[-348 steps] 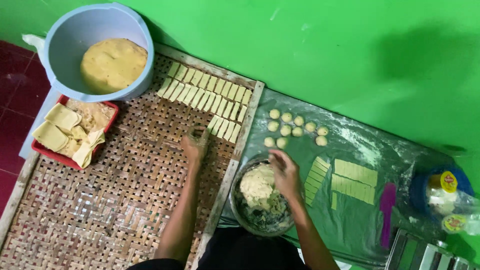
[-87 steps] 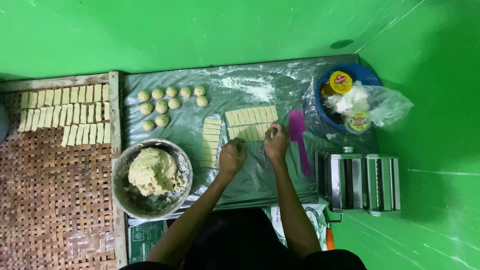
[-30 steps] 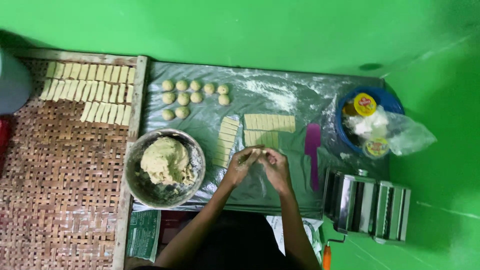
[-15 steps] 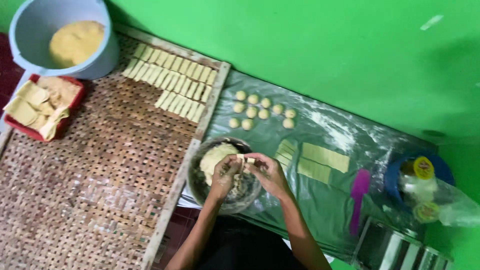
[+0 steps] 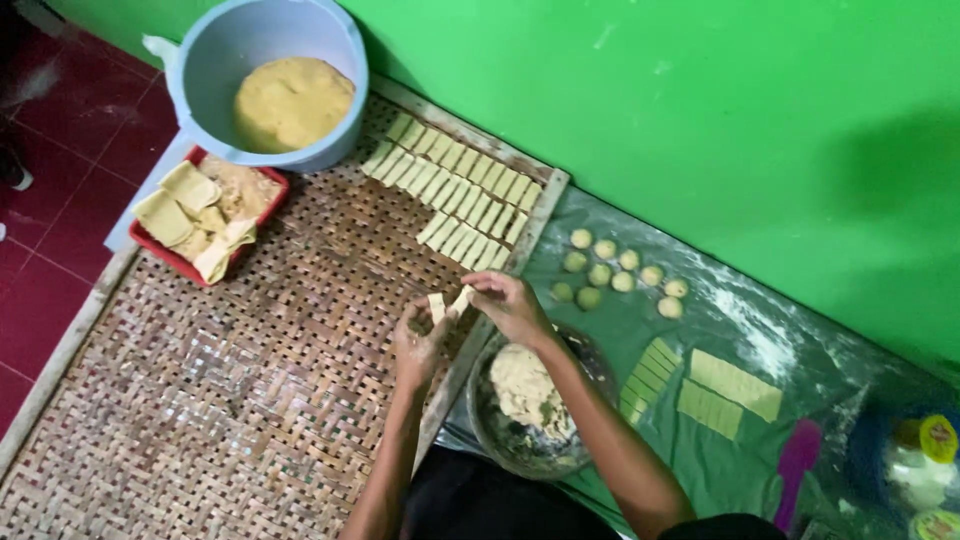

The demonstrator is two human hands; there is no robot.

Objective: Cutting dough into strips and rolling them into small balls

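My left hand [image 5: 418, 340] and my right hand [image 5: 508, 303] are together over the right edge of the woven bamboo tray [image 5: 200, 400]. Each pinches a small folded dough piece [image 5: 448, 303], the two pieces held side by side between the fingertips. Two rows of folded dough pieces [image 5: 455, 200] lie on the tray just beyond my hands. Under my right forearm stands a metal bowl [image 5: 500, 440] with pale filling [image 5: 525, 385].
A blue basin [image 5: 215, 60] with a dough mound and a red tray [image 5: 180, 262] of dough sheets stand at the far left. On the plastic sheet [image 5: 760, 460] lie dough balls [image 5: 615, 268], cut dough strips [image 5: 730, 385], a purple scraper [image 5: 797, 465] and a blue container [image 5: 915, 460].
My hands left the cut strips on the plastic sheet and moved left past the bowl to the tray's edge, holding dough pieces. The view swung left, bringing basin and red tray into sight.
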